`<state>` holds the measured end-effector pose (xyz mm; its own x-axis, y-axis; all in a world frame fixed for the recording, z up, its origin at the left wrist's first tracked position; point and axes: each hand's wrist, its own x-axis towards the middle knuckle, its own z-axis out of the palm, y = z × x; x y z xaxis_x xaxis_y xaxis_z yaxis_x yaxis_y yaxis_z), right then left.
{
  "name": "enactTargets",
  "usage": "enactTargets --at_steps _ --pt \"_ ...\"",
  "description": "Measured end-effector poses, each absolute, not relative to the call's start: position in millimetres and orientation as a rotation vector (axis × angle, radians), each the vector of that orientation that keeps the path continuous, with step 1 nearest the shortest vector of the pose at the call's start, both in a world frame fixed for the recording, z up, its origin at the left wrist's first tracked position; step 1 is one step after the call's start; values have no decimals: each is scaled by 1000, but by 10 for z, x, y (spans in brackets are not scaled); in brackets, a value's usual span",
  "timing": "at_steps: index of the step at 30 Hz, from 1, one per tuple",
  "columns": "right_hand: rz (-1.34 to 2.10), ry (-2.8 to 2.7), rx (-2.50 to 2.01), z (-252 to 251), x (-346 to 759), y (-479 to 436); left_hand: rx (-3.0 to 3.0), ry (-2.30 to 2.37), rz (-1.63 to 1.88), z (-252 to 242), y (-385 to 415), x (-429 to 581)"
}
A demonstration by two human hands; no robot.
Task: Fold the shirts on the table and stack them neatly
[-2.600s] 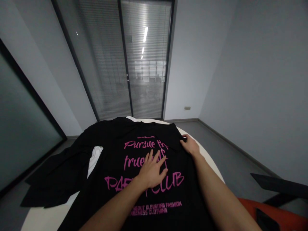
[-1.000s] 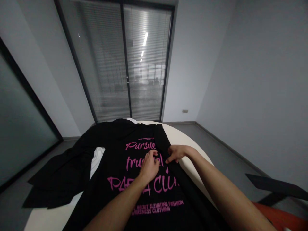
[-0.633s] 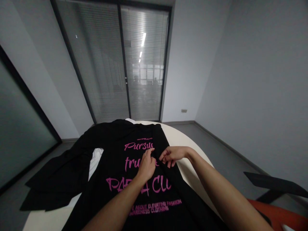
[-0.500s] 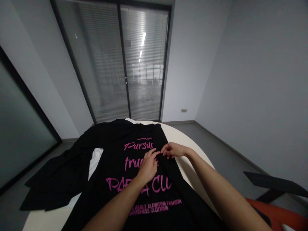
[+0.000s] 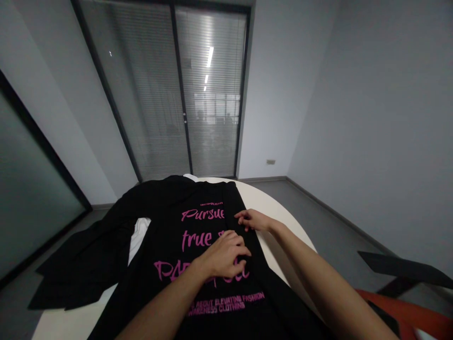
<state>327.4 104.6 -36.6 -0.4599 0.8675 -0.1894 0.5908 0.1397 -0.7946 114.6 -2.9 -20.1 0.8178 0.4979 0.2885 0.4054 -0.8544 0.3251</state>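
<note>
A black long-sleeved shirt [image 5: 212,189] with pink lettering lies spread on a pale round table [image 5: 297,226]. Its right side is folded inward, so a plain black strip runs along that edge and covers the ends of some printed words. My left hand [image 5: 226,255] is over the print, palm down, with its fingers spread and bent, gripping nothing visible. Farther up, my right hand [image 5: 255,220] rests at the folded edge, fingers slightly curled and apart on the black cloth. The other sleeve [image 5: 88,255] hangs out loosely to the left.
White cloth [image 5: 139,236] shows beside the shirt's left side. An orange chair [image 5: 417,316] with a black armrest [image 5: 399,269] stands at the lower right. Beyond the table are a glass door with blinds [image 5: 212,132] and grey walls.
My left hand has come away from beside the right hand, moving toward me and slightly right, its fingers now spread. The right hand stays near the folded edge, its fingers looser.
</note>
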Motion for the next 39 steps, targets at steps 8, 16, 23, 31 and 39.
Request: enactTargets --at_steps 8,16,23,31,39 --pt "1214 -2124 -1410 -358 3272 1023 2790 492 304 -78 -173 1065" --pt "1108 -2174 -1437 -379 3238 1030 2881 374 362 -176 -482 1062" --pt "965 -2231 -1544 -313 3175 1016 2856 249 319 -131 -548 1032" --pt "267 -2314 -1948 -4 2708 1066 2764 382 409 -310 -550 926" --pt "80 -2180 -2106 -63 2247 1278 2722 305 498 -324 -523 899"
